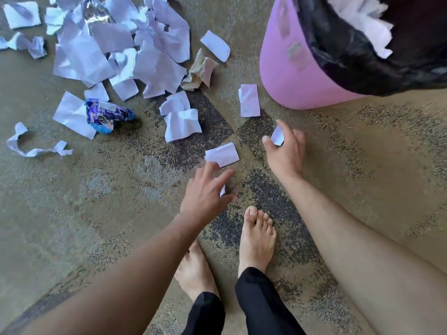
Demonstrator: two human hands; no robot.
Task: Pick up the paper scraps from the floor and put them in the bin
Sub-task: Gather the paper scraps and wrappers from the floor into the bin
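White scrap point(277, 136) pinched in right hand point(285, 151)

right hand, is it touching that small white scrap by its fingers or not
Touching. The head view shows the right hand pinching a small white paper scrap between thumb and fingers, lifted off the floor below the pink bin.

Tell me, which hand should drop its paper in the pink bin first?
Probably the right hand. It already pinches a paper scrap and sits nearer the pink bin. The left hand is farther away, reaching toward another scrap on the floor.
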